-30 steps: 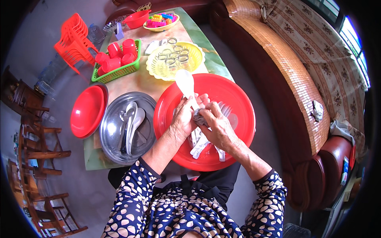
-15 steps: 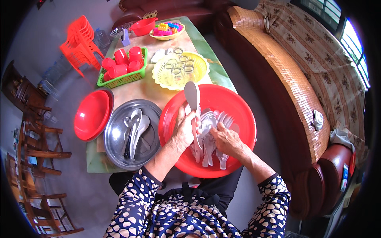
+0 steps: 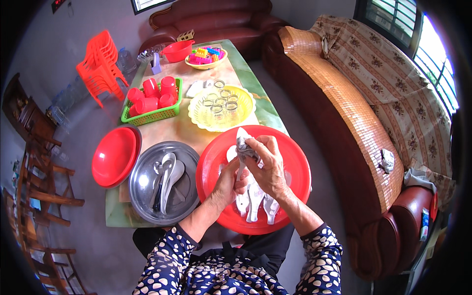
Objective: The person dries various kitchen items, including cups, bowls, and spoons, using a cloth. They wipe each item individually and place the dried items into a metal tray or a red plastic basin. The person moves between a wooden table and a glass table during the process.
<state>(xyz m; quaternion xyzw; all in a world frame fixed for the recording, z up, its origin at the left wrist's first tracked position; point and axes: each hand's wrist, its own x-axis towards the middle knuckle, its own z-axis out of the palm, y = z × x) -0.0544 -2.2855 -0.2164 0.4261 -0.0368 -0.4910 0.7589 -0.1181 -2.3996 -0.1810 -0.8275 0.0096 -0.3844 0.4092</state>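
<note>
Left of the fingers we see a steel basin (image 3: 147,184) holding spoons (image 3: 166,177), and beyond it a red plate (image 3: 114,156). Ahead of the fingers sits a yellow dish (image 3: 196,114) of glasses (image 3: 220,102), then a green basket (image 3: 150,116) of red cups (image 3: 150,93). Right of the fingers runs a woven sofa (image 3: 334,98).

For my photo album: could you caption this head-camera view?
Over a red basin of white spoons, the right hand wipes a spoon with a cloth; the left hand holds it.
</note>
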